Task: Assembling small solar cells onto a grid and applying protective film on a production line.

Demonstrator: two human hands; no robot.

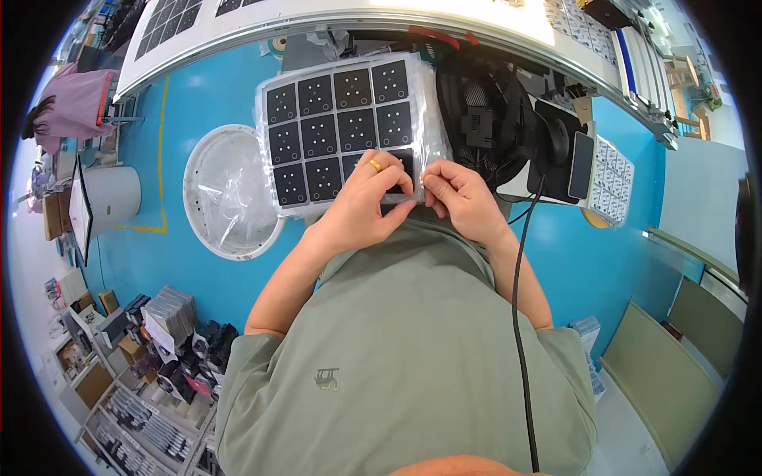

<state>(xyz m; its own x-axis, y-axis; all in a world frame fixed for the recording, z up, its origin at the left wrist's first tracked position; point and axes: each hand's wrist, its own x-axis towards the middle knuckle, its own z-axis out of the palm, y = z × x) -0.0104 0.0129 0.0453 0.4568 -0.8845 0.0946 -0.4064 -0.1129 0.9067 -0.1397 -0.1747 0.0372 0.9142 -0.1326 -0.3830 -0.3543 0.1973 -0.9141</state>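
Left hand [371, 190]: your fingers, one wearing a gold ring, pinch the near edge of the clear bag [349, 131].
Right hand [459, 192]: fingertips closed narrowly on the same edge, just beside the left.
Bag: held up before your chest, filled with a tray of black squares [337, 127].
Progress: the tray looks fully inside; the near edge looks unsealed.
Nearby: white lined bin [230, 190] to your left.

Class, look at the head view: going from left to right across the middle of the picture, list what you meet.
Pink cloth → white cylindrical bin → white round tub lined with clear plastic → bagged tray of black square parts → left hand → right hand → black fan
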